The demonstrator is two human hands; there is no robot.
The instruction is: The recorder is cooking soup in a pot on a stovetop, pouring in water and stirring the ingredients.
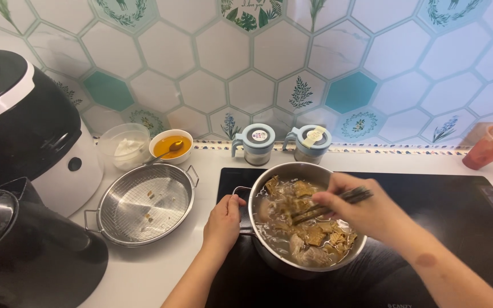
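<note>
A steel pot [269,174] full of broth, meat and brown tofu pieces stands on a black induction cooktop [463,211]. My left hand [223,219] is closed around the pot's left handle. Over the pot, my right hand [360,208] holds dark chopsticks [329,206] whose tips dip into the food near the pot's middle.
A round steel strainer pan [144,205] sits left of the pot. Behind it are a plastic tub [124,145] and a white bowl of orange sauce with a spoon [171,147]. Two lidded seasoning jars [258,142] stand by the wall. Black-and-white appliances [24,131] fill the left; a red cup [489,147] is far right.
</note>
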